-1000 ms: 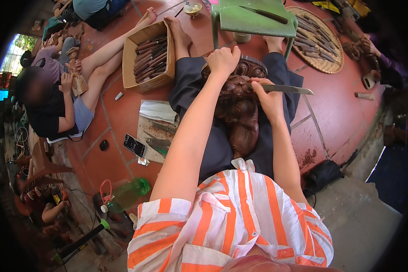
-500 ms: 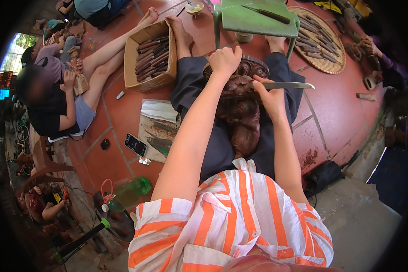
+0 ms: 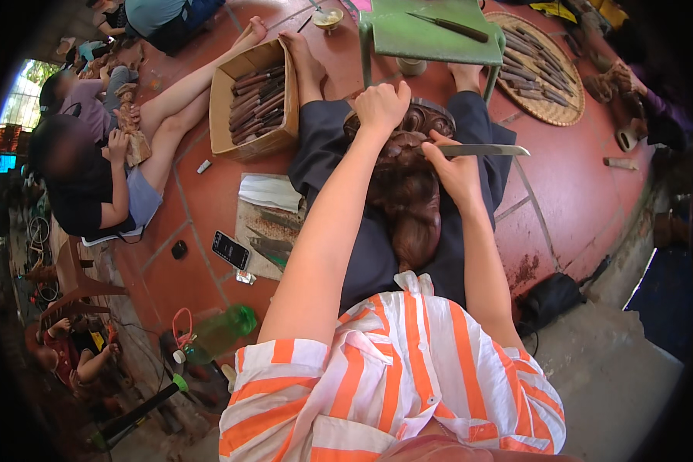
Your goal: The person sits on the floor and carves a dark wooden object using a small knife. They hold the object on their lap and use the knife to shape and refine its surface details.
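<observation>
A dark brown carved wooden piece, with scrolled relief at its top and a smooth, curved lower end, rests between my legs. My left hand is closed in a fist over its upper left edge; the fingers curl underneath, so what they grip is hidden. On the right side of the carving, my right hand has thumb and fingers closed around a knife. Its long steel blade points right, past the back of the hand, while the rest of it is covered by the hand.
A cardboard box of wooden-handled tools stands left of my foot. Ahead is a green stool bearing another knife; a round woven tray of tools lies beyond. A phone and green bottle are left. People sit nearby.
My right hand and the knife have shifted slightly left and down against the carving. My left fist stays at nearly the same spot. At the left, a seated person's hand has moved a little.
</observation>
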Motion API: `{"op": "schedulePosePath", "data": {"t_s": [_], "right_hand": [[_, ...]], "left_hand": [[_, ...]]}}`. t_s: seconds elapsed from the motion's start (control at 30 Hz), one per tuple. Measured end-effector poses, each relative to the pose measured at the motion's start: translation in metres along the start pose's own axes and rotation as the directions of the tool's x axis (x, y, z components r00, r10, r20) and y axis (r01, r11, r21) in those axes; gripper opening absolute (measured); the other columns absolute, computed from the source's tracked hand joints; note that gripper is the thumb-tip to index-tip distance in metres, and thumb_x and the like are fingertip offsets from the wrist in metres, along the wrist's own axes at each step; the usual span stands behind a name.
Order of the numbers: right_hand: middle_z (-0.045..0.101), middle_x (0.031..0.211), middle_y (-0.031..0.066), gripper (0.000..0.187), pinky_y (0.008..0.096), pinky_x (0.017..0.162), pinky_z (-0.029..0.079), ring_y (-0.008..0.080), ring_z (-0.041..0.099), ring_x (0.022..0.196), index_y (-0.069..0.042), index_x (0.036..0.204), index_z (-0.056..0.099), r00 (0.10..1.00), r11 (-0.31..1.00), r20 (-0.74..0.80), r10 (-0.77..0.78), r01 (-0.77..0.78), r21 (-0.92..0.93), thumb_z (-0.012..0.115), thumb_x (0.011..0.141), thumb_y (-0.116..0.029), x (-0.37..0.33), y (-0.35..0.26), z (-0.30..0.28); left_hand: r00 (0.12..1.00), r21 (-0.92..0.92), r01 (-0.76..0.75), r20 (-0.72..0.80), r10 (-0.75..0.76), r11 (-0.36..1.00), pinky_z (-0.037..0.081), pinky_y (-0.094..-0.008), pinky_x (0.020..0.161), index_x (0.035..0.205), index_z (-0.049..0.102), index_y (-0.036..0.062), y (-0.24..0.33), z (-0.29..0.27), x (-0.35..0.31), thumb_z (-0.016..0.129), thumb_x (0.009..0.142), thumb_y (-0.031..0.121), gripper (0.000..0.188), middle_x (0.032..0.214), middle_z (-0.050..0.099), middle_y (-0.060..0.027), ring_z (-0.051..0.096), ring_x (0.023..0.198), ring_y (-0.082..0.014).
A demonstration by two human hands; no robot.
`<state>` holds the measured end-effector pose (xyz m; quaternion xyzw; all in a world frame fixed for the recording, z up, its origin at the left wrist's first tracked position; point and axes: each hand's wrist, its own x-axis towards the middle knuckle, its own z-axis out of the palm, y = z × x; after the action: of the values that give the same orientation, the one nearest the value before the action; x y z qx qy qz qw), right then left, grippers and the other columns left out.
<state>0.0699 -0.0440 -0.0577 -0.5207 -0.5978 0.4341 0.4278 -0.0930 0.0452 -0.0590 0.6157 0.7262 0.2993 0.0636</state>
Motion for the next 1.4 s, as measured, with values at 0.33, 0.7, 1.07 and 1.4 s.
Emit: {"op": "schedulePosePath", "data": {"t_s": [0.33,0.7,1.07,1.4], "right_hand": [[0.069,0.087,0.0119,0.03,0.022,0.073,0.047,0.0096,0.061,0.078,0.005,0.099,0.069,0.999,1.0,-0.04,-0.008,0.008,0.02,0.067,0.081,-0.019,-0.004,0.002,0.001],[0.069,0.101,0.0162,0.021,0.0269,0.076,0.048,0.014,0.064,0.086,0.005,0.087,0.069,0.988,0.972,-0.065,0.137,-0.122,0.202,0.066,0.082,-0.015,0.001,0.006,-0.005],[0.07,0.09,0.015,0.025,0.029,0.079,0.047,0.0197,0.065,0.096,0.005,0.087,0.07,0.992,0.977,-0.047,0.117,-0.107,0.182,0.068,0.08,-0.019,0.005,0.007,-0.008],[0.07,0.09,0.0135,0.024,0.024,0.07,0.047,0.0103,0.061,0.077,0.005,0.09,0.069,0.99,0.953,-0.053,0.13,-0.11,0.283,0.067,0.081,-0.017,0.0,0.003,-0.005]], "left_hand": [[1.0,0.005,0.005,0.014,-0.005,1.0,0.051,-0.0508,0.072,0.074,0.071,0.0,-0.002,0.0,0.001,0.045,0.087,0.042,0.051,0.071,0.064,-0.0268,0.064,0.072,-0.0453],[1.0,0.009,0.001,0.003,-0.001,1.0,0.051,-0.0505,0.073,0.072,0.071,-0.0001,-0.002,0.001,-0.001,0.045,0.087,0.042,0.052,0.07,0.063,-0.0272,0.064,0.072,-0.0449],[1.0,0.01,0.001,0.004,-0.001,1.0,0.051,-0.051,0.071,0.072,0.071,-0.0002,0.0,0.0,-0.002,0.044,0.087,0.041,0.052,0.069,0.063,-0.0271,0.064,0.071,-0.0451],[1.0,0.022,-0.002,0.01,0.001,1.0,0.051,-0.0504,0.072,0.072,0.071,-0.0003,0.002,0.002,-0.003,0.044,0.087,0.041,0.051,0.07,0.063,-0.027,0.064,0.071,-0.0449]]}}
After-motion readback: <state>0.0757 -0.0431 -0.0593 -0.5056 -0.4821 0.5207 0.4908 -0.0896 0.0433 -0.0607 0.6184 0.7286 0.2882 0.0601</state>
